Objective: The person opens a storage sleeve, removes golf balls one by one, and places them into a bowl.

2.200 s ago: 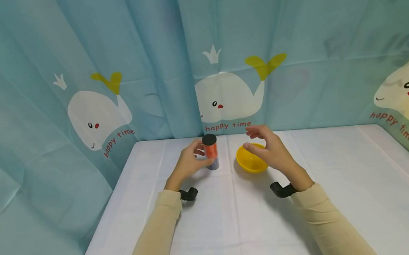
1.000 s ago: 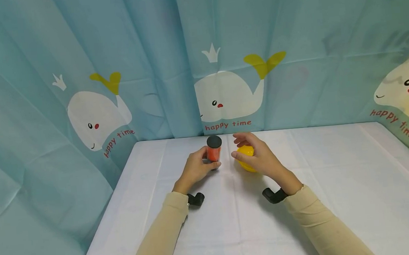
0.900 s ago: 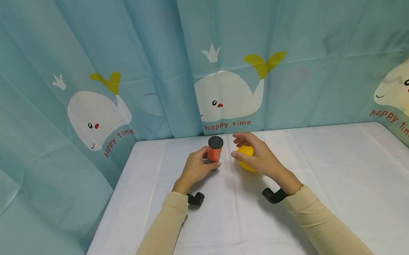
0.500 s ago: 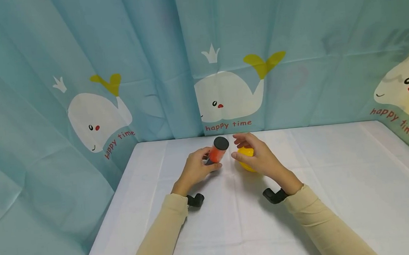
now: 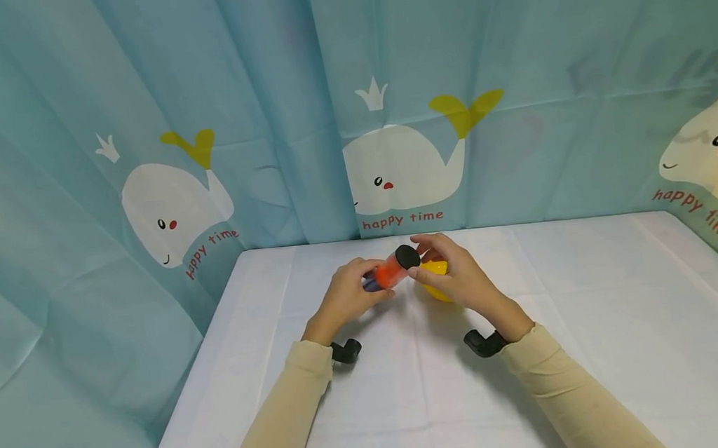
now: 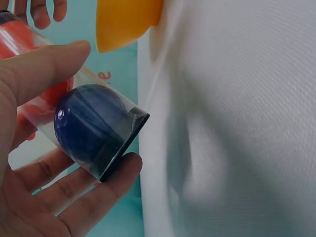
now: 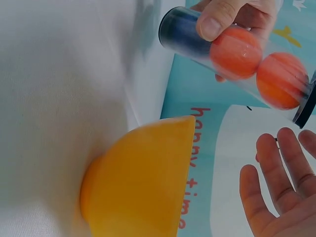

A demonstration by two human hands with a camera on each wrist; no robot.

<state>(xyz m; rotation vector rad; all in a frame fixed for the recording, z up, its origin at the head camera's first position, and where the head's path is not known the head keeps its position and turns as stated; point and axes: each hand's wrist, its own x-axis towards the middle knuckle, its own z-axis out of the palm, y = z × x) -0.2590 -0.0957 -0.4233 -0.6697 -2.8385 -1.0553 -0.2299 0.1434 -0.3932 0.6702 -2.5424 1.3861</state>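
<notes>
My left hand (image 5: 342, 299) grips a clear tube (image 5: 391, 271) by its lower half, thumb on one side and fingers on the other. Two orange balls (image 7: 236, 53) and a dark blue ball (image 6: 91, 118) lie in a row inside it. Tilted above the table, the tube points its black cap (image 7: 307, 106) to the right. My right hand (image 5: 464, 275) holds nothing; its fingers are spread loosely around the cap end, with a gap to the fingers in the right wrist view. Just below that hand a yellow bowl (image 7: 140, 177) stands upright on the table, partly hidden in the head view.
A white cloth covers the table (image 5: 373, 406). Behind and to the left hangs a light blue curtain (image 5: 287, 117) with printed whales. A black camera mount (image 5: 485, 343) sits on each wrist, low over the cloth.
My left hand has lifted the tube and tipped it from upright toward the right, bringing its cap up to my right hand. The right hand moved slightly left earlier, then stayed in place.
</notes>
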